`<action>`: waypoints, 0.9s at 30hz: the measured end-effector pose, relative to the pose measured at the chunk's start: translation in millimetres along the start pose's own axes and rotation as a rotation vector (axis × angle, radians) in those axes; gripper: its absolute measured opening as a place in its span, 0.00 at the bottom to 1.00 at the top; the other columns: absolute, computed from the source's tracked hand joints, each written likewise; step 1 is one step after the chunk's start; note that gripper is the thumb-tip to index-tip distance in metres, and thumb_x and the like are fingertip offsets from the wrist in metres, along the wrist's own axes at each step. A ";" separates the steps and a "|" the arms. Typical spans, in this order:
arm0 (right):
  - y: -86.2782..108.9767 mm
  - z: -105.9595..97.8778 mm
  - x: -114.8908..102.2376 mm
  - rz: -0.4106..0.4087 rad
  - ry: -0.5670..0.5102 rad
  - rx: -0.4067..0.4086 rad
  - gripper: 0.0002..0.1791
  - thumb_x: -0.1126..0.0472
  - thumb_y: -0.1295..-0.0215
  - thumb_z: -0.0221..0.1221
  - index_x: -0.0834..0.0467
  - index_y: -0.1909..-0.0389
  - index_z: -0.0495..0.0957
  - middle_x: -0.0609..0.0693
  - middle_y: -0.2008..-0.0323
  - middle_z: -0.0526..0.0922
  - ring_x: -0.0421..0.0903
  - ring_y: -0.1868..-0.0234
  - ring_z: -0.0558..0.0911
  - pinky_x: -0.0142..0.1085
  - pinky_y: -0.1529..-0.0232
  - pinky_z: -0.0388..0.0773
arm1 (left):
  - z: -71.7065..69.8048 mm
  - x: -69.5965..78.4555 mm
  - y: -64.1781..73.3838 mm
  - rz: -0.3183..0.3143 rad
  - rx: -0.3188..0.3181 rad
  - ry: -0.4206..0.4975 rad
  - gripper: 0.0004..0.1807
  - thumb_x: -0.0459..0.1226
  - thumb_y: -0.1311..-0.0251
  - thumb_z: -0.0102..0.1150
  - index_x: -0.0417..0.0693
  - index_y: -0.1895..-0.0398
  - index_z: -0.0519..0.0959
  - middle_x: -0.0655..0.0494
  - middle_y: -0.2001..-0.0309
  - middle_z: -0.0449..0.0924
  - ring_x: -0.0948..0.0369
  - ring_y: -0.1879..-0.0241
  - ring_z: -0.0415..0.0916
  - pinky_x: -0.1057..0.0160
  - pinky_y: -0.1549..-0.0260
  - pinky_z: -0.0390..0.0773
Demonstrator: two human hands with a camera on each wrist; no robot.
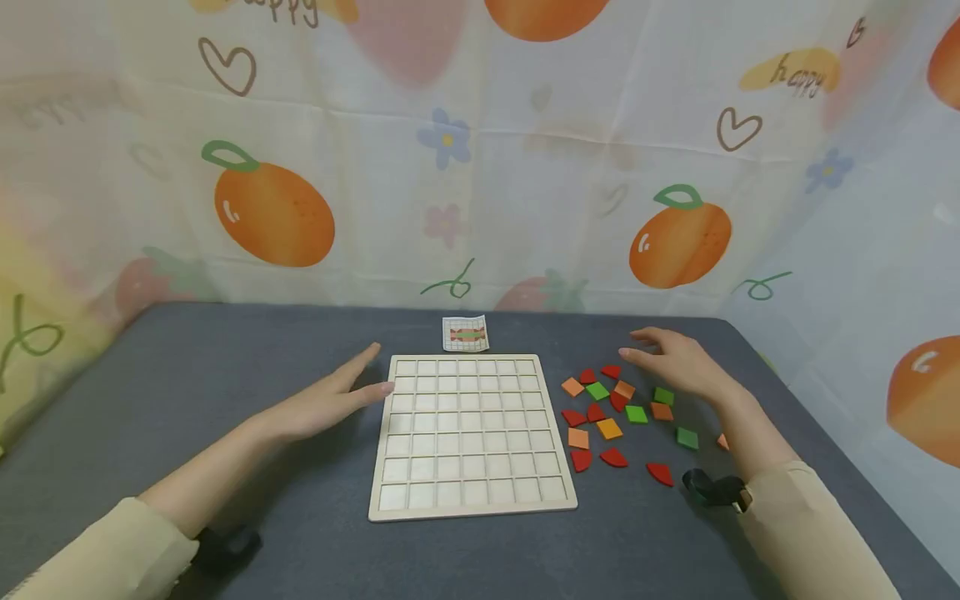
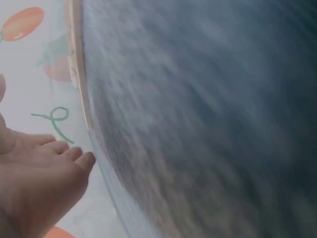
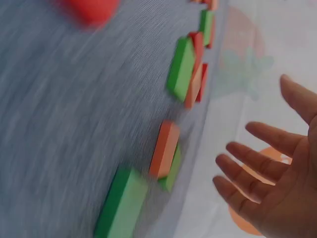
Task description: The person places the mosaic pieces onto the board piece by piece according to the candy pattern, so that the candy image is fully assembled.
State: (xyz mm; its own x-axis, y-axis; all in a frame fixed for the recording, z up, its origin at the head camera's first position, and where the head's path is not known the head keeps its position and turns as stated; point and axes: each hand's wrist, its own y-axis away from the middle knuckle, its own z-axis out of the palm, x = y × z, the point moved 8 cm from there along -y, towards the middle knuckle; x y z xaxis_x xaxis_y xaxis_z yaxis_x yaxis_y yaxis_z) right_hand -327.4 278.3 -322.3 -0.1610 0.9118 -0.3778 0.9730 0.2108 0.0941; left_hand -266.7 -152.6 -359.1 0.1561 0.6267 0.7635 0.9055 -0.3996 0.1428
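A pale wooden grid board [image 1: 474, 514] lies flat in the middle of the dark table. My left hand [image 1: 330, 402] is at the board's left edge, fingers extended and holding nothing; whether the thumb touches the frame I cannot tell. To the right of the board, several red, orange and green pieces are scattered, among them a red quarter-round piece [image 1: 613, 457], a green square [image 1: 636, 414] and a dark green block [image 3: 119, 203]. Over the far right of these pieces hovers my right hand [image 1: 678, 362], its fingers spread and nothing in them.
Behind the board lies a small card [image 1: 465, 333] printed with a coloured pattern on a grid. A fruit-printed cloth [image 1: 480, 208] hangs along the back and right of the table [image 1: 300, 533]. Dark straps sit at both wrists.
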 end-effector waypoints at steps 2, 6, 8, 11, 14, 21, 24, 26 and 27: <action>-2.9 2.2 -3.0 0.001 -0.049 -0.005 0.39 0.36 0.29 0.51 0.62 0.30 0.66 0.67 0.34 0.72 0.66 0.36 0.74 0.59 0.43 0.76 | 4.4 0.3 -1.8 0.009 -0.029 0.001 0.50 0.60 0.33 0.51 0.49 0.19 0.38 0.47 0.18 0.34 0.42 0.19 0.33 0.31 0.27 0.43; -9.9 8.7 -3.9 0.003 -0.140 -0.042 0.34 0.42 0.29 0.54 0.62 0.33 0.69 0.66 0.36 0.75 0.64 0.37 0.75 0.57 0.43 0.76 | 12.8 -2.5 -5.3 0.059 -0.080 -0.055 0.55 0.57 0.41 0.64 0.49 0.20 0.44 0.45 0.18 0.37 0.41 0.20 0.36 0.32 0.28 0.49; -13.6 12.1 -1.6 0.009 -0.173 -0.064 0.32 0.45 0.29 0.55 0.62 0.33 0.69 0.66 0.37 0.75 0.63 0.38 0.75 0.56 0.42 0.76 | 16.5 -4.7 -6.4 0.087 -0.099 -0.069 0.57 0.55 0.46 0.69 0.47 0.20 0.47 0.44 0.19 0.36 0.40 0.20 0.35 0.32 0.28 0.48; -18.9 16.9 2.1 0.017 -0.203 -0.094 0.30 0.47 0.30 0.57 0.62 0.35 0.71 0.65 0.38 0.75 0.61 0.40 0.76 0.54 0.42 0.77 | 20.1 -6.5 -7.2 0.126 -0.108 -0.072 0.61 0.53 0.53 0.75 0.44 0.21 0.49 0.42 0.19 0.35 0.38 0.20 0.31 0.30 0.28 0.45; -23.7 21.3 4.6 0.018 -0.211 -0.124 0.29 0.48 0.31 0.59 0.63 0.37 0.72 0.64 0.41 0.77 0.58 0.43 0.77 0.52 0.41 0.78 | 20.9 -6.6 -7.4 0.157 -0.089 -0.088 0.64 0.53 0.58 0.78 0.42 0.22 0.50 0.41 0.19 0.37 0.36 0.21 0.30 0.28 0.29 0.41; -29.8 25.5 4.8 0.030 -0.185 -0.164 0.27 0.48 0.35 0.63 0.64 0.44 0.76 0.63 0.47 0.79 0.56 0.48 0.78 0.51 0.44 0.79 | 19.4 -8.1 -7.1 0.182 -0.035 -0.169 0.64 0.54 0.63 0.80 0.37 0.24 0.55 0.40 0.20 0.45 0.34 0.22 0.34 0.27 0.29 0.36; -31.1 26.7 4.9 0.036 -0.175 -0.173 0.25 0.50 0.35 0.63 0.64 0.46 0.76 0.62 0.50 0.80 0.54 0.50 0.78 0.49 0.46 0.79 | 19.3 -8.7 -7.1 0.181 -0.029 -0.179 0.64 0.55 0.63 0.80 0.37 0.25 0.56 0.40 0.20 0.46 0.34 0.22 0.35 0.27 0.29 0.36; -31.7 28.1 3.9 0.030 -0.176 -0.179 0.24 0.51 0.35 0.63 0.65 0.47 0.76 0.61 0.52 0.81 0.53 0.53 0.78 0.46 0.50 0.79 | 19.0 -8.8 -6.9 0.176 -0.025 -0.190 0.64 0.55 0.63 0.79 0.38 0.25 0.57 0.40 0.20 0.46 0.34 0.22 0.36 0.27 0.29 0.37; -32.1 29.2 3.9 0.033 -0.183 -0.182 0.23 0.53 0.35 0.63 0.65 0.47 0.77 0.60 0.54 0.81 0.52 0.54 0.77 0.44 0.51 0.78 | 18.9 -8.6 -6.7 0.173 -0.022 -0.196 0.64 0.56 0.64 0.79 0.38 0.25 0.57 0.41 0.20 0.47 0.34 0.22 0.37 0.27 0.29 0.37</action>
State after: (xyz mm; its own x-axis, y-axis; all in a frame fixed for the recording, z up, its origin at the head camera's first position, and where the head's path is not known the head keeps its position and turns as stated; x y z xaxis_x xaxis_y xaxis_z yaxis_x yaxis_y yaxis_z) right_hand -354.4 264.8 -353.7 -0.0810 0.8438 -0.5305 0.9287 0.2571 0.2672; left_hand -266.7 -142.7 -378.5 0.3834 0.6643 0.6416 0.8502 -0.5252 0.0357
